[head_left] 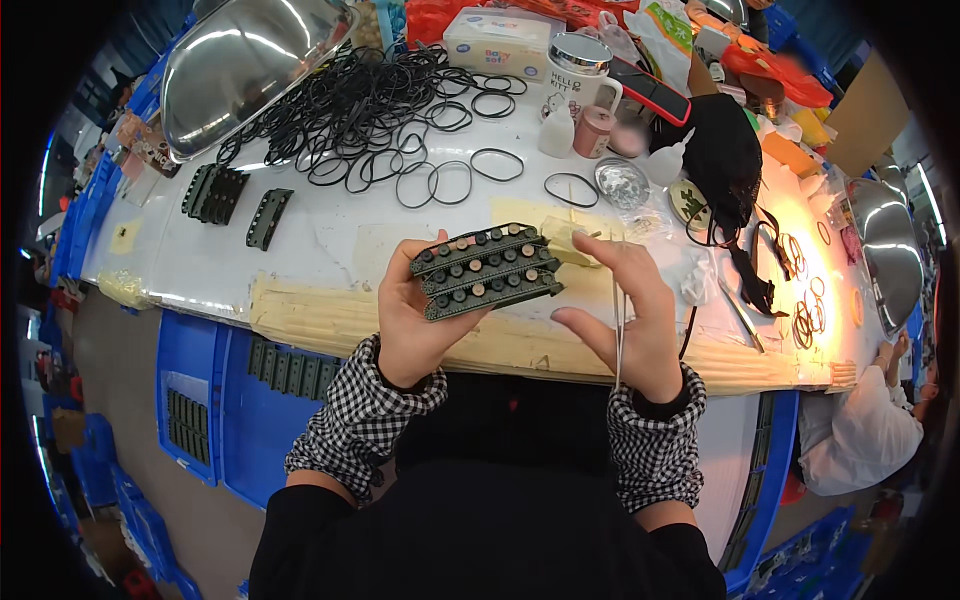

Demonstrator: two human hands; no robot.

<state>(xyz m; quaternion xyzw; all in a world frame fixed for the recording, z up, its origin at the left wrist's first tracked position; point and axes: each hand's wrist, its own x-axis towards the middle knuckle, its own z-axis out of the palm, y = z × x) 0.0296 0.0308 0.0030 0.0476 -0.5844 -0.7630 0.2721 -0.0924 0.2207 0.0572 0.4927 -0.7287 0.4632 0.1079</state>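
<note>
My left hand point(420, 310) grips three dark green plastic strips point(487, 270), stacked side by side with rows of round black and copper-coloured knobs facing up. Just to their right is my right hand point(640, 315), thumb and forefinger spread apart and clear of the strips. A thin pair of metal tweezers point(618, 340) is tucked in that hand's other fingers, pointing down. On the table at the left lie a group of similar strips point(214, 195) and a single strip point(268, 219).
Black rubber bands point(370, 110) are heaped at the back, beneath a shiny metal lamp shade point(240, 75). A mug point(578, 80), small bottles and a black bag point(715, 150) stand back right. Blue bins point(235, 400) with more strips sit below the taped table edge point(330, 310).
</note>
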